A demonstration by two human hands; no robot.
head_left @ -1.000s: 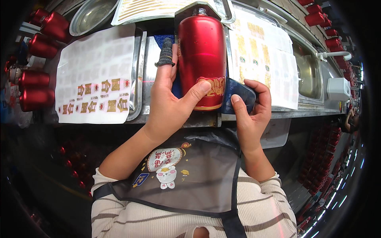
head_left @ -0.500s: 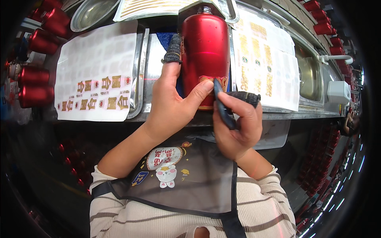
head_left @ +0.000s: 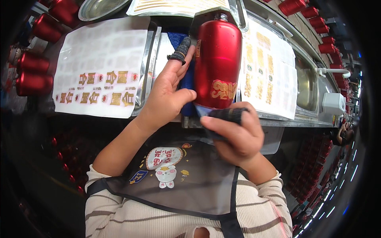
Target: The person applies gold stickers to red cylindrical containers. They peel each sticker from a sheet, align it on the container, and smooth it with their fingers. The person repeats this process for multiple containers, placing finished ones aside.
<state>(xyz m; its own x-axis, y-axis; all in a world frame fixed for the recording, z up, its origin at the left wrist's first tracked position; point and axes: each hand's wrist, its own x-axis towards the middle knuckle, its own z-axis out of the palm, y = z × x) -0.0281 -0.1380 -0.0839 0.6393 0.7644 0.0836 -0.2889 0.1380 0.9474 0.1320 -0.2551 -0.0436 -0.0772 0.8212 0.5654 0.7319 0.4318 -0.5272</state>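
Observation:
A red glossy bottle (head_left: 218,55) lies in front of me, neck pointing away, with a gold ornate decal (head_left: 224,90) near its base. My left hand (head_left: 168,89) is at the bottle's left side, fingers stretched out along it and thumb apart from the surface. A dark knitted finger cover (head_left: 181,50) sits on one of its fingers. Just below the bottle's base, my right hand (head_left: 238,133) is closed around a dark flat scraper (head_left: 203,111), its edge bluish and smeared by motion. Another dark finger cover (head_left: 230,115) shows on the right hand.
Left of the bottle lies a white sheet of gold decals (head_left: 99,51) on a metal tray. Another decal sheet (head_left: 283,79) lies to the right, beside a sink (head_left: 306,91) with a white tap (head_left: 335,72). A metal bowl (head_left: 101,10) and several red bottles (head_left: 35,83) stand around.
My left thumb has come off the decal and the left hand has loosened. My right hand has moved down with the scraper, from the decal to below the base, uncovering the decal.

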